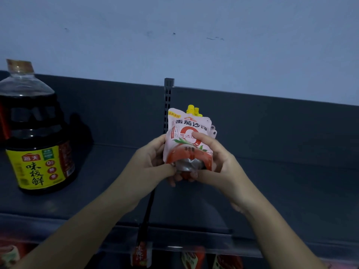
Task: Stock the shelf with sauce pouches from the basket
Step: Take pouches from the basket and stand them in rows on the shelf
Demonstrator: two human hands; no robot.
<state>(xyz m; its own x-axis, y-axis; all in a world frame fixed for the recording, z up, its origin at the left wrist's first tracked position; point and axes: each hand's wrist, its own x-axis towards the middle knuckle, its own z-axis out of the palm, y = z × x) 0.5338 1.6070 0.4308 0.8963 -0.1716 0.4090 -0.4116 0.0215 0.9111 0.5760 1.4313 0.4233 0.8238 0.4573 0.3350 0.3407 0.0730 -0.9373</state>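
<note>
A small stack of pink tomato sauce pouches (186, 131) with yellow spout caps stands upright over the middle of the dark top shelf (281, 191). My left hand (153, 162) grips the stack's left side and bottom edge. My right hand (215, 160) holds its right side, thumb pressed on the front pouch. The pouches' silver base faces me. The basket is out of view.
A large soy sauce bottle (37, 136) with a yellow label stands at the shelf's left end. A slotted upright post (168, 98) splits the shelf's back panel. Below the shelf's front edge, red packets (139, 255) hang on a lower level.
</note>
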